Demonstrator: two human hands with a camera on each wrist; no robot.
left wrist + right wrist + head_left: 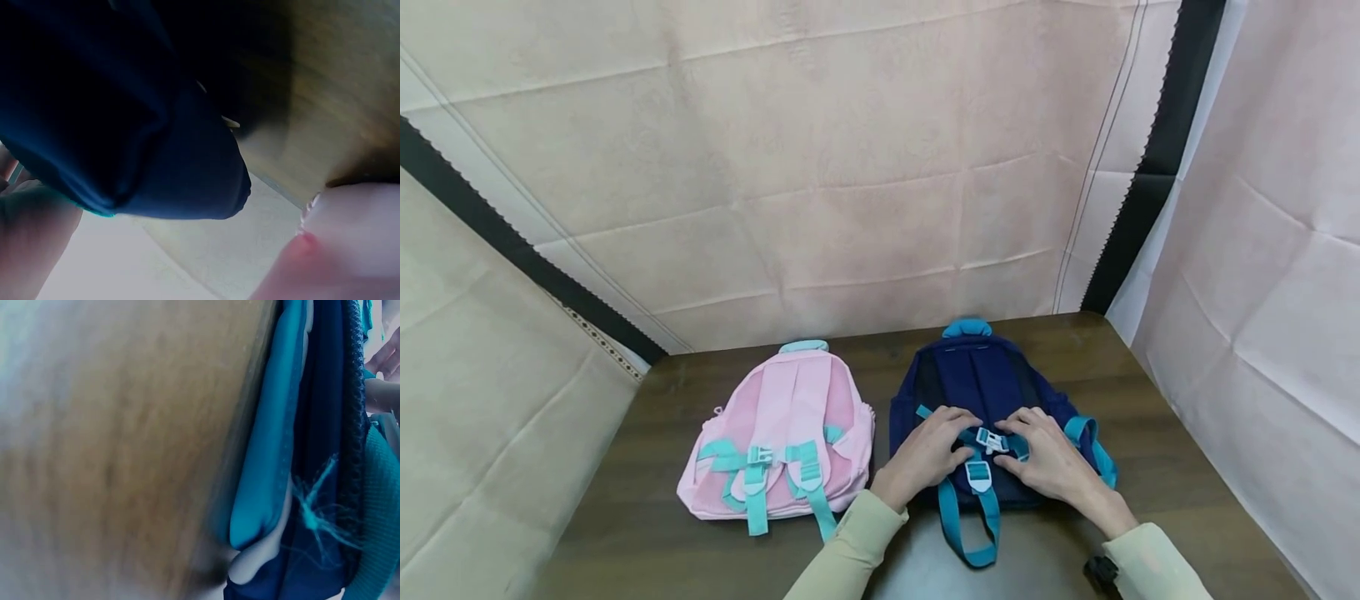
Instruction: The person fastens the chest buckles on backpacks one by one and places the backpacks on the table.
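Observation:
A navy backpack (977, 375) lies on the table with its strap side up. Across its middle runs a teal strap with a white buckle (992, 440); whether its halves are fully joined I cannot tell. On the left of the buckle, my left hand (928, 454) pinches the teal strap between thumb and fingers. My right hand (1052, 458) pinches the strap end on the buckle's right side. Below hangs a teal shoulder strap (951, 521) with a white adjuster (978, 475). In the right wrist view, the bag's teal-trimmed side (269, 444) hides most of the fingers.
A pink backpack (793, 392) with teal straps and buckles lies just left of the navy one, close to my left forearm. Both rest on a brown wooden table (647, 467). Pale fabric walls (865, 167) rise behind and at both sides.

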